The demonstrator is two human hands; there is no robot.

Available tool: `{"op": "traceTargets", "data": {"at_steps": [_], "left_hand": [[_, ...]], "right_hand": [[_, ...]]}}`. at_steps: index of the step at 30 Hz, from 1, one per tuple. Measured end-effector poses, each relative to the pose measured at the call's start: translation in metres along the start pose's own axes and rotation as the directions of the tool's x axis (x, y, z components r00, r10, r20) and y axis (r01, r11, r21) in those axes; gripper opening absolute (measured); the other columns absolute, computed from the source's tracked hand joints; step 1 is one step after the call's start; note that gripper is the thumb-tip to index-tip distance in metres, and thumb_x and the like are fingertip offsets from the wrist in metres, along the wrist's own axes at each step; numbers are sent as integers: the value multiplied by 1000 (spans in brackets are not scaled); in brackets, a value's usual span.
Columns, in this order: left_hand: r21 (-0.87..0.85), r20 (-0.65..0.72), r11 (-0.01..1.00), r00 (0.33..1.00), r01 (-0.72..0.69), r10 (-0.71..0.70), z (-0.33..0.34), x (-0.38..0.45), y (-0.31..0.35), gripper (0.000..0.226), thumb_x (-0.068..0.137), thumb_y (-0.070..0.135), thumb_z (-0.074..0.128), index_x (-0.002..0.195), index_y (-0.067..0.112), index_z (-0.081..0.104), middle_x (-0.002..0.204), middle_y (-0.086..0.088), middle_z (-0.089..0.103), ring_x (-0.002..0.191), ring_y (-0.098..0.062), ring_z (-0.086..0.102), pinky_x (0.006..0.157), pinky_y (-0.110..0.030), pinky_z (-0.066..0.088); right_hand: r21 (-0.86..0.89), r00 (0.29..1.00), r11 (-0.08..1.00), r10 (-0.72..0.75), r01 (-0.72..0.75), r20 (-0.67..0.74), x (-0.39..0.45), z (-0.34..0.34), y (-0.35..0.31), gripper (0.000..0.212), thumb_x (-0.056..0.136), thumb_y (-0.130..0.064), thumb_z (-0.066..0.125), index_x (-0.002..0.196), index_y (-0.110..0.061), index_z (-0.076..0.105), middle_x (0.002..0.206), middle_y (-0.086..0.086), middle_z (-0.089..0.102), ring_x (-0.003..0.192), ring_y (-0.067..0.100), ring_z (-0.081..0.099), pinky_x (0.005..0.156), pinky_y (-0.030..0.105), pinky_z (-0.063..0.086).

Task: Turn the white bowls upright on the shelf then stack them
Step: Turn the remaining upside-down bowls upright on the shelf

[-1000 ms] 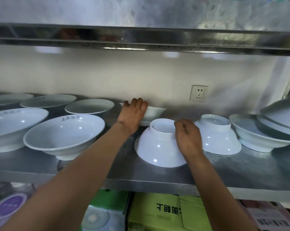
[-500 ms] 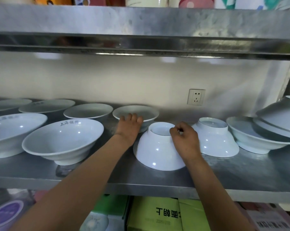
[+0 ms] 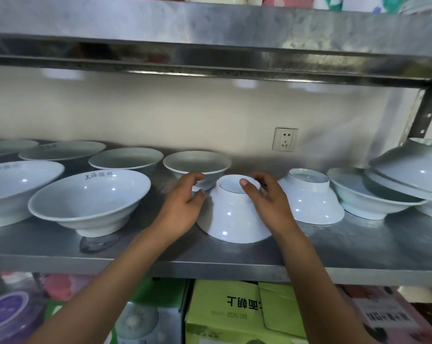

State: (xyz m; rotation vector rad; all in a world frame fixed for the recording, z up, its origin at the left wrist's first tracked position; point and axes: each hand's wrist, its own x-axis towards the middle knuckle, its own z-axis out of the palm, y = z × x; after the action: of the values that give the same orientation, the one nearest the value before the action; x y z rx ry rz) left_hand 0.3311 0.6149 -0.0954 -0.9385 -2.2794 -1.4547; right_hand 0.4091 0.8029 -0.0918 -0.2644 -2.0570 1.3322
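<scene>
**Head view: two bowls left upside down, no stacking begun**

Head view showed the steel shelf [image 3: 358, 252] holding a row of white bowls, most of them already upright: two wide ones at the front left [image 3: 89, 198] and several more along the back. An inverted bowl [image 3: 233, 214] sat at the front centre, foot ring up. The right hand [image 3: 267, 202] gripped that foot, thumb hooked over the ring. The left hand [image 3: 185, 207] curved loosely beside the bowl's left flank; whether it touched the bowl could not be told, and it seemed to hold nothing. A second inverted bowl [image 3: 309, 197] stood just to the right. At the far right, a tilted pile [image 3: 408, 170] lay partly out of view, perhaps also face down. Judged from this, flipping was well advanced but unfinished, and proper stacking remained.
</scene>
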Motion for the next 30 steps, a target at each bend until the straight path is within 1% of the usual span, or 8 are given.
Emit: {"op": "traceTargets", "data": {"at_steps": [3,6,13,16,20,25,28,30], "left_hand": [[-58,-24,998,999,32,-33,2,-12,-5,32,97,15,52,129,18,53,128,10,52,117,-6,48,102,-23,35],[-148,18,980,991,132,-131,5,-18,-6,30,97,20,54,126,23,51,128,7,51,109,2,50,101,-26,37],[-226,14,947,973,229,-232,1,-19,0,32,97,30,54,129,25,52,130,5,49,122,-8,45,95,-22,30],[-239,33,942,972,234,-233,-1,-23,1,34,98,36,51,130,26,51,135,6,51,122,-6,46,93,-18,32],[-299,62,924,971,240,-232,-5,-24,9,39,93,46,56,126,25,53,123,9,59,106,3,54,75,-4,37],[-470,86,839,960,274,-266,-27,-10,22,75,58,80,66,114,30,61,117,8,66,111,-10,62,99,-36,49],[-447,132,846,957,291,-260,-44,-2,32,89,54,80,70,120,22,58,120,2,66,111,-15,63,98,-44,50],[-476,196,815,943,331,-269,-55,1,36,93,57,72,75,126,13,54,123,-4,65,111,-19,64,95,-43,54]], "right_hand": [[38,1000,999,-12,12,-10,-3,-2,0,40,80,-43,74,115,-30,59,116,-17,61,109,0,55,91,21,43],[-8,1000,1000,4,-4,19,-5,-2,4,47,72,-44,80,115,-34,62,123,-14,61,116,7,55,98,26,45],[-53,999,998,34,-32,31,-14,-5,-8,20,71,-31,83,81,-20,69,87,-12,64,88,11,59,70,20,44],[-6,1000,1000,-2,2,8,-27,-4,-13,21,70,-28,84,78,-17,69,87,-6,68,87,15,62,73,22,46],[5,991,992,-129,129,-47,-47,-5,-31,20,69,-22,86,78,-15,69,95,-11,67,91,-1,59,77,13,43],[-40,929,930,-367,365,-50,-55,-6,-54,20,67,-19,87,77,-19,70,116,-27,59,115,-5,54,93,16,43],[-149,867,866,-492,478,-80,-59,-4,-63,19,67,-28,85,80,-25,70,129,-30,51,130,-1,45,104,37,42],[-261,809,797,-581,545,-86,-62,0,-68,21,70,-39,79,83,-28,68,139,-17,49,135,-2,37,106,49,38]]}}
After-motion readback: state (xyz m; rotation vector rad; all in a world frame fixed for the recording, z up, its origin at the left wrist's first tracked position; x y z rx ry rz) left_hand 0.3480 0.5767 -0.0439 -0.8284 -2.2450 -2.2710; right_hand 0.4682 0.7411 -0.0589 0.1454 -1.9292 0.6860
